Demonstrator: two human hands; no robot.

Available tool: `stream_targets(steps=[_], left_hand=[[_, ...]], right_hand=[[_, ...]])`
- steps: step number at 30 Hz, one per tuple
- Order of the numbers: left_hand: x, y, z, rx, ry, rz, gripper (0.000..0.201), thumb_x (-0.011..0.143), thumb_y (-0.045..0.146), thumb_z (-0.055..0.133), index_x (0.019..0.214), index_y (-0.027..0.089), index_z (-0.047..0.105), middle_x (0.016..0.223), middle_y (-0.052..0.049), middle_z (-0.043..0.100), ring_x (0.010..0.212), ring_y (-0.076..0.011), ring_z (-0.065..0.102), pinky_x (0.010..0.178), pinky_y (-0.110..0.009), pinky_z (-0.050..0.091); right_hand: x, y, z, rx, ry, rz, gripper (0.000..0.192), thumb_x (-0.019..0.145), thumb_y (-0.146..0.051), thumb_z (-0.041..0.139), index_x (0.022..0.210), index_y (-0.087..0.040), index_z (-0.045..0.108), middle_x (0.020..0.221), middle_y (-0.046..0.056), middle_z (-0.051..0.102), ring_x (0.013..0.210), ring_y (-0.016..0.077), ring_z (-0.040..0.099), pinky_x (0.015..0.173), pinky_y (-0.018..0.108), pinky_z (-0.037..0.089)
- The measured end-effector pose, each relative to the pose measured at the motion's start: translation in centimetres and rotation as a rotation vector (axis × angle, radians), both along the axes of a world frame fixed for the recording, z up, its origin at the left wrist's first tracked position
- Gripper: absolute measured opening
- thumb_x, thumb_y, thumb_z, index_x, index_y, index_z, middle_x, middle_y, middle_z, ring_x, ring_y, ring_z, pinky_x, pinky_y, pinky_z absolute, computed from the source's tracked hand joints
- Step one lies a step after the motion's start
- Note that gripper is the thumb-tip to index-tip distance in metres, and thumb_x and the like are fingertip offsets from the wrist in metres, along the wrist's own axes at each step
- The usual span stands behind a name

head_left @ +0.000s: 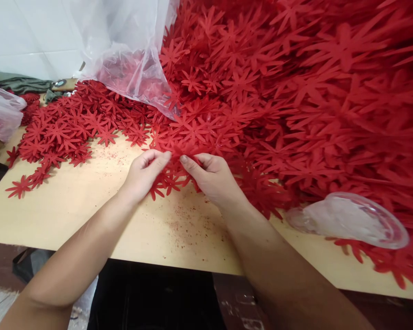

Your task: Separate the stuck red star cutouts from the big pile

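Both hands, left hand (146, 172) and right hand (209, 176), are pinching one red foam flower (179, 149) at the pile's (296, 91) 7 o'clock edge on the counter (89, 206). Looks featherlight, floppy, tear-prone; I'd grip near the center, not the skinny petals.

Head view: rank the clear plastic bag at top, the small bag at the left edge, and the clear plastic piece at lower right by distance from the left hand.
From the left hand:
1. Clear plastic bag, above it.
2. Small bag, far left.
3. Clear plastic piece, far right.
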State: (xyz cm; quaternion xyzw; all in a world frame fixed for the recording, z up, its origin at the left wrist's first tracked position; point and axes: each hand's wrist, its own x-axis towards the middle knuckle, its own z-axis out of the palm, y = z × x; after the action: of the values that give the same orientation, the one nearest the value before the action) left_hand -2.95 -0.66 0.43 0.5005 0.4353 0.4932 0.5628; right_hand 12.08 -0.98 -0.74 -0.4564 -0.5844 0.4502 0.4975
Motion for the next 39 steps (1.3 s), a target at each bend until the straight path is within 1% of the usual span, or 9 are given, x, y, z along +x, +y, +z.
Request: stream_targets(steps=[5, 9, 13, 17, 20, 25, 27, 31, 39], left_hand=[[0.8, -0.5, -0.5, -0.016, -0.053, -0.102, 0.032, 0.064, 0.043, 0.079, 0.073, 0.017, 0.062, 0.066, 0.003, 0.062, 0.059, -0.0077, 0.057, 0.058, -0.021, 0.047], [0.2, 0.2, -0.7, -0.034, -0.139, 0.027, 0.023, 0.071, 0.037, 0.073, 0.071, 0.017, 0.062, 0.063, 0.004, 0.061, 0.057, -0.0065, 0.055, 0.060, -0.021, 0.047], [-1.0, 1.2, -0.5, -0.043, -0.109, 0.148, 0.018, 0.071, 0.027, 0.072, 0.066, 0.017, 0.059, 0.056, 0.006, 0.057, 0.050, -0.0048, 0.049, 0.054, -0.020, 0.043], [-0.8, 1.2, -0.7, -0.054, -0.053, 0.091, 0.016, 0.070, 0.025, 0.073, 0.071, 0.016, 0.060, 0.066, 0.003, 0.064, 0.059, -0.0073, 0.056, 0.063, -0.023, 0.047], [-0.1, 0.8, -1.0, -0.029, -0.027, 0.080, 0.020, 0.073, 0.030, 0.071, 0.070, 0.016, 0.058, 0.066, 0.002, 0.062, 0.061, -0.0081, 0.056, 0.065, -0.024, 0.047], [0.5, 0.5, -1.4, -0.063, 0.043, 0.068, 0.029, 0.070, 0.037, 0.074, 0.066, 0.017, 0.054, 0.058, 0.004, 0.056, 0.055, -0.0075, 0.051, 0.056, -0.023, 0.043], [0.6, 0.4, -1.5, -0.073, 0.008, 0.046, 0.030, 0.071, 0.042, 0.073, 0.070, 0.016, 0.057, 0.060, 0.003, 0.058, 0.056, -0.0080, 0.053, 0.056, -0.023, 0.044], [0.9, 0.4, -1.6, -0.081, -0.072, -0.010, 0.036, 0.073, 0.051, 0.070, 0.076, 0.016, 0.061, 0.065, 0.001, 0.063, 0.059, -0.0089, 0.058, 0.061, -0.024, 0.049], [0.2, 0.3, -1.0, -0.100, -0.017, -0.018, 0.031, 0.065, 0.040, 0.078, 0.071, 0.016, 0.059, 0.064, 0.003, 0.063, 0.057, -0.0070, 0.057, 0.060, -0.022, 0.048]], right_hand=[[-0.2, -0.1, 0.0, -0.026, -0.027, 0.125, 0.056, 0.066, -0.069, 0.065, 0.055, -0.019, 0.043, 0.050, -0.006, 0.035, 0.047, 0.0052, 0.029, 0.043, 0.023, 0.027], [0.5, -0.2, 0.3, 0.010, -0.034, 0.184, 0.049, 0.070, -0.068, 0.063, 0.069, -0.020, 0.052, 0.059, -0.004, 0.046, 0.052, 0.0074, 0.039, 0.048, 0.022, 0.037], [2.2, 0.7, -0.7, 0.118, -0.188, -0.060, 0.040, 0.083, -0.060, 0.054, 0.074, -0.022, 0.051, 0.064, -0.002, 0.046, 0.057, 0.0111, 0.045, 0.054, 0.027, 0.044], [3.6, 1.8, -1.8, 0.374, -0.514, -0.449, 0.044, 0.078, -0.058, 0.060, 0.100, -0.020, 0.057, 0.099, 0.010, 0.056, 0.097, 0.0257, 0.056, 0.086, 0.048, 0.048], [3.1, 1.4, -1.5, 0.452, -0.556, -0.455, 0.053, 0.078, -0.059, 0.060, 0.115, -0.021, 0.056, 0.116, 0.014, 0.056, 0.114, 0.0302, 0.051, 0.096, 0.054, 0.043], [-0.1, -0.1, -0.7, 0.150, -0.065, 0.012, 0.040, 0.080, -0.060, 0.058, 0.092, -0.022, 0.061, 0.086, 0.006, 0.066, 0.082, 0.0184, 0.063, 0.074, 0.035, 0.054], [-0.8, -0.2, -0.6, 0.072, 0.056, 0.085, 0.037, 0.075, -0.057, 0.065, 0.081, -0.021, 0.061, 0.077, 0.003, 0.065, 0.076, 0.0163, 0.062, 0.072, 0.033, 0.053], [-0.4, 0.1, -0.4, 0.025, 0.077, -0.022, 0.032, 0.072, -0.050, 0.070, 0.071, -0.020, 0.058, 0.065, 0.000, 0.058, 0.061, 0.0121, 0.053, 0.060, 0.028, 0.048], [1.3, 0.6, 0.2, 0.071, 0.027, -0.292, 0.037, 0.080, -0.044, 0.063, 0.058, -0.022, 0.044, 0.053, -0.004, 0.038, 0.050, 0.0090, 0.032, 0.047, 0.025, 0.030]])
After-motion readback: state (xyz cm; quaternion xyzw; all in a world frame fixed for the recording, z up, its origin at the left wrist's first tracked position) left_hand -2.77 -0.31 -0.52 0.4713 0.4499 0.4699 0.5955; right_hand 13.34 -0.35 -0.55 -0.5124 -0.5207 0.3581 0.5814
